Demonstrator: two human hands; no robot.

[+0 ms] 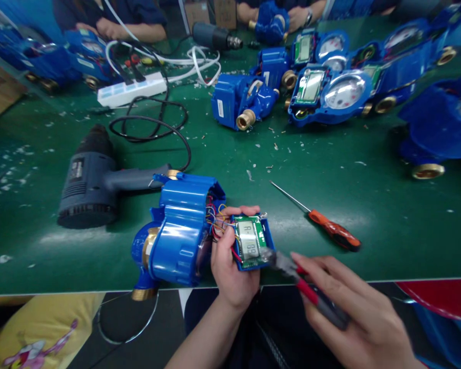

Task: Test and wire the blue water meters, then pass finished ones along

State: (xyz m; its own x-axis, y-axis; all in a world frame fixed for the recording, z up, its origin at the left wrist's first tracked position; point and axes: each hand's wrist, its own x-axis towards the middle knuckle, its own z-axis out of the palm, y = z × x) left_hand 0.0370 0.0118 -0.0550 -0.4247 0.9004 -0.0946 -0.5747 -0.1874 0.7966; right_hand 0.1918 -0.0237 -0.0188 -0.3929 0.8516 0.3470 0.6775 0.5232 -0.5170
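While left grip [232, 269] holds meter display board [249, 241]; right grip [353, 312] wraps red pliers [307, 289] beside it.

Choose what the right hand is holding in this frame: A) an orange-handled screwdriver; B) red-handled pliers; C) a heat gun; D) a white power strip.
B. The right hand grips the red-handled pliers, their metal tips beside the meter's circuit board, while the orange-handled screwdriver lies apart from the hand.
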